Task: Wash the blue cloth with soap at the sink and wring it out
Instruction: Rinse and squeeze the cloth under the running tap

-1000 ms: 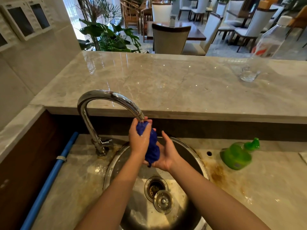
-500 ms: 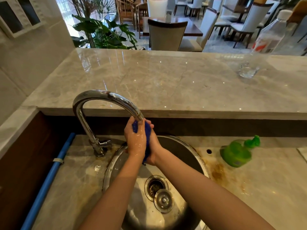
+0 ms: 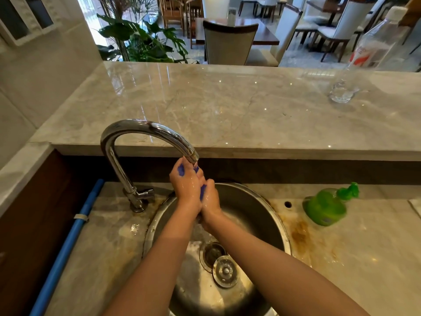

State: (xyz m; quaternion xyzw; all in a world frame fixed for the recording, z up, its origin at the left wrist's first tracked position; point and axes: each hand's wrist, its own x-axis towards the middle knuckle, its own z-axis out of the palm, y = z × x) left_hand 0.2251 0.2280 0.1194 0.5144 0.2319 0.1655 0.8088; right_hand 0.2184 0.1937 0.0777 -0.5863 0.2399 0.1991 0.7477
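Observation:
Both my hands are pressed together right under the spout of the chrome tap (image 3: 145,133), above the round steel sink (image 3: 268,215). The blue cloth (image 3: 181,171) is bunched between them, with only small blue patches showing. My left hand (image 3: 185,183) grips its upper part, fingers curled round it by the spout. My right hand (image 3: 210,200) closes on its lower part from the right. Both hands look wet. The green soap pump bottle (image 3: 325,206) stands on the counter to the right of the sink.
A loose drain stopper (image 3: 225,272) lies beside the drain (image 3: 213,253) in the basin. Behind the sink runs a raised marble ledge (image 3: 227,106) with a clear plastic bottle (image 3: 376,46) and a glass (image 3: 341,93) at its right end. A blue pipe (image 3: 68,242) runs along the left.
My hands have closed tighter over the cloth and risen to the spout. A second ago the cloth hung in full view between them; now it is almost hidden.

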